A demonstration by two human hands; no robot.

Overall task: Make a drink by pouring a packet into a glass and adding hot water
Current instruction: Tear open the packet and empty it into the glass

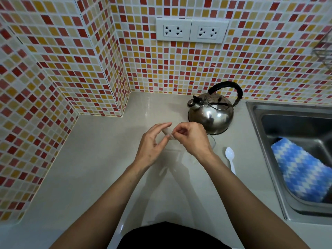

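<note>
Fingers of left hand (152,144) and right hand (192,139) pinch the small pale packet (168,132), apparently unopened; pouring and steel kettle (212,112) water remain.

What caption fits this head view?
Both hands pinch a small pale packet above the counter, beside kettle and spoon.

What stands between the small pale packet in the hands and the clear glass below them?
Nothing visible does. Both hands, left and right, pinch the small pale packet above the clear glass, which they mostly hide.
</note>
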